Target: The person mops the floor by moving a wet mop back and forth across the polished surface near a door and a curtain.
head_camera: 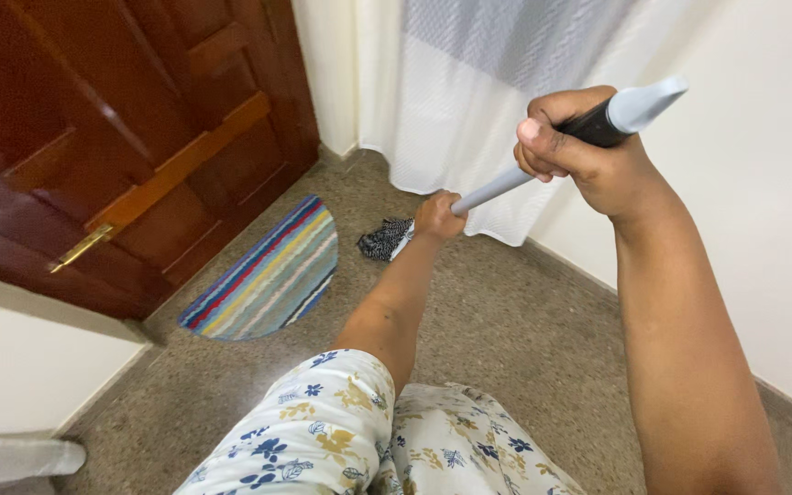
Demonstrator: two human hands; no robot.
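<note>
A long grey mop handle (497,186) with a black grip runs from upper right down toward the floor. My right hand (579,147) is closed around the black grip near the handle's top end. Lower on the shaft, my left hand (439,216) grips it just above the mop head (385,239), a black-and-white bundle resting on the speckled floor by the curtain's hem.
A striped half-round mat (268,275) lies before a dark wooden door (139,137) with a brass handle (80,248). A white curtain (478,101) hangs at the back. A white wall (763,229) runs along the right. My floral-clad legs (359,431) are at the bottom.
</note>
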